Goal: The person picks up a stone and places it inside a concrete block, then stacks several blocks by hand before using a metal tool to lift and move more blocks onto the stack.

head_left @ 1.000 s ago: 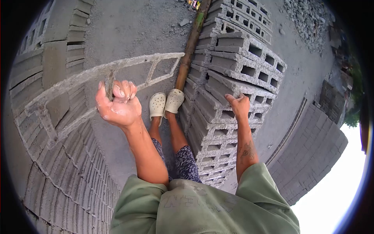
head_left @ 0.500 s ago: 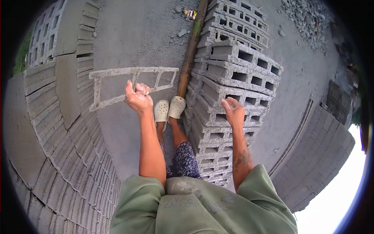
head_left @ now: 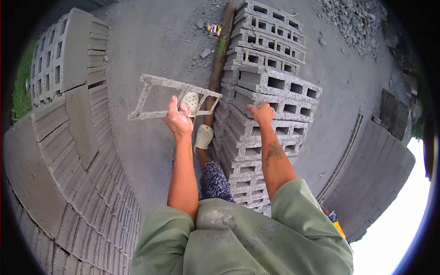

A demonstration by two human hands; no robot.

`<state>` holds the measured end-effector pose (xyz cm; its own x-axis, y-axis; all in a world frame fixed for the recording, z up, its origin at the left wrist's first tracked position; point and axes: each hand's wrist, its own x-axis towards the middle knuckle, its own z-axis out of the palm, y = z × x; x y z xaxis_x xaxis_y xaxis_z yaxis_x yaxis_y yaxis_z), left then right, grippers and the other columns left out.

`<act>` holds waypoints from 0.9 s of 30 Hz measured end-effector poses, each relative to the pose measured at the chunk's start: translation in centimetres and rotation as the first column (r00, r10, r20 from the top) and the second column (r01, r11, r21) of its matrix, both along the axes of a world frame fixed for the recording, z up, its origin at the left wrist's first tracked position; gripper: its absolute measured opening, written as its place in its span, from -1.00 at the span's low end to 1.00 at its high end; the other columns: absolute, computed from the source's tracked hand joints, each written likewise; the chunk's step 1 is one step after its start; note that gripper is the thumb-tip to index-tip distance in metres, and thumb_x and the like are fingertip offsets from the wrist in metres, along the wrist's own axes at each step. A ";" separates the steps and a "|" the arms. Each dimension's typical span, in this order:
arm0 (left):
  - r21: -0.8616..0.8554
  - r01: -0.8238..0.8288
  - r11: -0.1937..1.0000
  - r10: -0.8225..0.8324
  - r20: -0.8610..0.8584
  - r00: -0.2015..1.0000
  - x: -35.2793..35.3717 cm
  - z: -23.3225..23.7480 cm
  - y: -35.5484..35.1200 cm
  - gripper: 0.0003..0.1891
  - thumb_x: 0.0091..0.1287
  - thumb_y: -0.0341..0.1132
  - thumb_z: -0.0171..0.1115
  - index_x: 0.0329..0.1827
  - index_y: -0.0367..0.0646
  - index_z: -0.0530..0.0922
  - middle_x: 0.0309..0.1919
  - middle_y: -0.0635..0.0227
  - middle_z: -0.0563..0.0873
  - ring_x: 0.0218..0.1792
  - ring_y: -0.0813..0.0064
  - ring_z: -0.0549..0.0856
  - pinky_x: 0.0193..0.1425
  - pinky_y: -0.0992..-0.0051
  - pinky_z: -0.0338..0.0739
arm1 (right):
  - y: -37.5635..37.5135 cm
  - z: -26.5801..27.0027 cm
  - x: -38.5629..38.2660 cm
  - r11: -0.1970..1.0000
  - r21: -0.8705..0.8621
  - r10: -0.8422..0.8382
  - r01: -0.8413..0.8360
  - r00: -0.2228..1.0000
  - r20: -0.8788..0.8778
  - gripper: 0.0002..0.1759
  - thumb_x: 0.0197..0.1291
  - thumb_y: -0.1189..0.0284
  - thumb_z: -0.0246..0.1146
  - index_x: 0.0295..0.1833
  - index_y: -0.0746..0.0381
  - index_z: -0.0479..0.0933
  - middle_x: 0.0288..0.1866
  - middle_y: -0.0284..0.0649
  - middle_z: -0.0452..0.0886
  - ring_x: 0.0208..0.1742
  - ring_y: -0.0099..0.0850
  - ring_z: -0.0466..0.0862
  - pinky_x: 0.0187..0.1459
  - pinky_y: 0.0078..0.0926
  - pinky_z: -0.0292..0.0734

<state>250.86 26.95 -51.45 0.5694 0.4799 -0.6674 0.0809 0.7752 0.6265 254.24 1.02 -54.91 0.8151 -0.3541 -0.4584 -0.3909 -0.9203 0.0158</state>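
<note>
My left hand [head_left: 179, 120] is closed round the middle bar of a ladder-like frame [head_left: 153, 81] with rectangular openings, crusted with grey cement. The frame hangs in the air above my feet, and one cream clog [head_left: 189, 101] shows through it. On my right stands a tall stack of concrete hollow blocks [head_left: 275, 83], their holes facing up toward me. My right hand [head_left: 262, 113] lies against one block of that stack, its fingers curled over the block's edge at a hole. The fingertips are partly hidden.
A brown pole [head_left: 221, 59] lies on the ground along the stack. More stacked blocks [head_left: 75, 160] rise close on my left. Gravel [head_left: 353, 23] is heaped at the far right, and another block stack [head_left: 373, 169] stands there. A colourful wrapper [head_left: 213, 30] lies near the pole.
The frame in my left hand has swung right and tilted the other way. My right hand has moved up the stack and curled onto a block. My feet have stepped apart.
</note>
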 end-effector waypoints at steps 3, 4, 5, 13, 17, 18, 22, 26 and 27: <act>0.172 0.063 0.983 -0.059 -0.030 0.998 1.3 -0.7 1.4 -0.73 0.22 -0.20 0.02 -0.54 -0.18 0.31 -0.68 0.44 0.30 -0.68 0.57 0.31 -0.63 0.54 0.20 | -1.2 0.7 -0.6 1.000 0.009 -0.017 0.017 1.000 -0.018 -0.39 -0.33 0.00 0.33 -0.47 0.44 0.56 -0.43 0.15 0.58 -0.24 0.01 0.59 -0.03 -0.20 0.38; 0.333 0.099 0.938 -0.089 -0.044 0.995 1.5 -0.4 1.9 -0.72 0.22 -0.19 0.00 -0.55 -0.18 0.31 -0.68 0.43 0.30 -0.68 0.58 0.30 -0.62 0.53 0.21 | -2.2 1.7 -1.2 0.991 0.099 -0.090 0.087 0.996 0.018 -0.44 -0.36 0.06 0.38 -0.58 0.44 0.50 -0.52 0.11 0.56 -0.38 -0.07 0.58 -0.17 -0.24 0.42; 0.200 0.069 0.977 -0.078 0.034 0.996 2.6 1.4 3.4 -0.71 0.23 -0.18 -0.02 -0.57 -0.16 0.29 -0.68 0.44 0.29 -0.69 0.59 0.27 -0.60 0.52 0.19 | -2.5 3.8 -1.0 0.976 0.160 -0.154 0.150 0.988 0.013 -0.46 -0.36 0.10 0.40 -0.64 0.43 0.44 -0.58 0.05 0.53 -0.47 -0.15 0.53 -0.28 -0.27 0.41; -0.132 -0.053 0.990 0.060 0.048 0.997 8.0 2.0 3.3 -0.71 0.22 -0.20 0.00 -0.63 -0.06 0.23 -0.74 0.47 0.26 -0.76 0.62 0.21 -0.65 0.58 0.13 | -3.3 6.4 -0.5 0.919 0.292 -0.270 0.265 0.963 -0.026 -0.46 -0.31 0.22 0.43 -0.75 0.35 0.24 -0.72 -0.15 0.36 -0.63 -0.41 0.31 -0.55 -0.37 0.27; -0.158 0.196 0.968 -0.230 -0.237 0.944 7.8 -10.2 -9.7 -0.65 0.13 -0.29 0.16 -0.12 -0.18 0.24 -0.70 0.43 0.36 -0.78 0.62 0.28 -0.71 0.58 0.17 | -3.8 6.0 -0.9 0.957 0.208 -0.202 0.200 0.979 -0.013 -0.37 -0.31 0.16 0.44 -0.76 0.30 0.12 -0.71 -0.19 0.28 -0.63 -0.39 0.27 -0.54 -0.36 0.27; -0.149 0.255 0.955 -0.287 -0.254 0.924 8.9 -11.0 -10.1 -0.65 0.12 -0.28 0.17 -0.13 -0.18 0.24 -0.69 0.41 0.38 -0.77 0.62 0.30 -0.71 0.58 0.17 | -3.6 5.6 -0.2 0.958 0.216 -0.189 0.186 0.982 -0.007 -0.37 -0.31 0.16 0.44 -0.76 0.30 0.12 -0.71 -0.19 0.28 -0.63 -0.39 0.27 -0.54 -0.36 0.27; -0.066 0.171 0.983 -0.176 -0.082 0.981 8.9 -7.5 -3.3 -0.78 0.12 -0.26 0.15 -0.53 -0.15 0.34 -0.68 0.40 0.35 -0.69 0.57 0.31 -0.64 0.54 0.19 | -3.5 7.2 -0.8 0.943 0.245 -0.220 0.224 0.975 -0.043 -0.43 -0.27 0.10 0.43 -0.65 0.35 0.28 -0.61 -0.12 0.40 -0.50 -0.34 0.41 -0.38 -0.35 0.34; -0.013 -0.062 0.998 0.061 -0.088 0.994 8.4 -5.4 3.2 -0.71 0.17 -0.23 0.09 -0.64 -0.12 0.28 -0.74 0.44 0.31 -0.71 0.57 0.29 -0.61 0.54 0.19 | -1.7 9.0 1.8 0.926 0.309 -0.257 0.216 0.961 0.099 -0.42 -0.15 0.06 0.39 -0.21 0.40 0.58 -0.27 0.00 0.63 -0.16 -0.21 0.62 -0.04 -0.31 0.44; -0.001 -0.069 0.998 0.069 -0.072 0.995 8.3 -4.9 4.0 -0.72 0.18 -0.20 0.06 -0.62 -0.10 0.27 -0.74 0.44 0.26 -0.70 0.56 0.26 -0.59 0.54 0.15 | -1.1 8.7 3.1 0.963 0.250 -0.150 0.098 0.968 0.202 -0.41 -0.14 0.05 0.37 -0.21 0.41 0.58 -0.28 0.01 0.63 -0.18 -0.16 0.61 -0.04 -0.30 0.44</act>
<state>259.15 30.92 -56.38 0.4853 0.5142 -0.7071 0.0721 0.7825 0.6185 257.30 -0.03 -46.26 0.8607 -0.3620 -0.3581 -0.4718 -0.8313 -0.2937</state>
